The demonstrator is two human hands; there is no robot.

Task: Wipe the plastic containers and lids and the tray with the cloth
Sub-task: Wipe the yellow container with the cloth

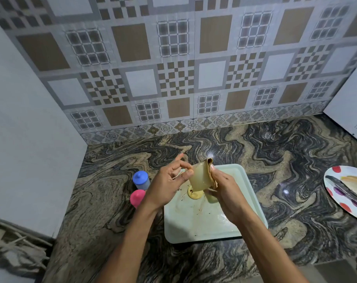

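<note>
Yellowish, cloudy plastic makes up the container, a small tapered cup that is held in the air above the far end of the tray. It is tilted, with its wide mouth toward 11 o'clock and its narrow base toward 5 o'clock. Dark specks cling to its wall near the base.

At its 9 o'clock side the left hand grips it, thumb pressed on the outside wall near the rim and fingers curled behind, one finger pointing up and away. At its 3 o'clock side the right hand clutches a brown cloth, folded and pressed against the container's wall; the cloth's top edge sticks up past the rim at 1 o'clock.

Directly below the container, at 6 o'clock, a round yellow lid lies flat on the tray with dark crumbs on it. The tray is pale green, square with rounded corners, smeared with brownish streaks and scattered specks.

Off the tray's edge at 9 o'clock stand two small jars on the counter, one with a blue lid and, nearer the person, one with a pink lid, just beside each other. The counter is swirled black and tan stone. Well apart at 3 o'clock lies a white plate with coloured dots. A patterned tile wall rises at 12 o'clock.
</note>
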